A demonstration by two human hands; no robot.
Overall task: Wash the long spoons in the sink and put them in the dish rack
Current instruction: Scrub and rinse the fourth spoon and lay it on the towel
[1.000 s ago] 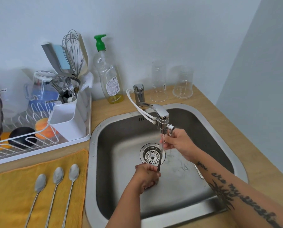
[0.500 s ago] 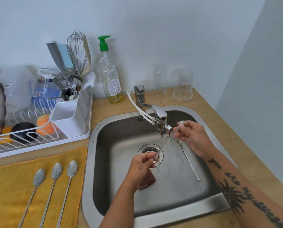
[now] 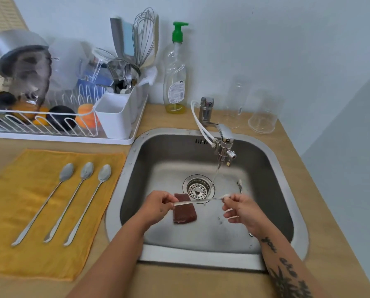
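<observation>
Spoon (image 3: 198, 200) now level, not slanted, left hand (image 3: 158, 206) and right hand (image 3: 243, 210) fingers pinching its ends

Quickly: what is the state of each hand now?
Left hand: pinches one end of the spoon.
Right hand: pinches its other end.

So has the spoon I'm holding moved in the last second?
Yes. The spoon has swung from upright under the faucet to lying level across the near edge of the drain.
</observation>
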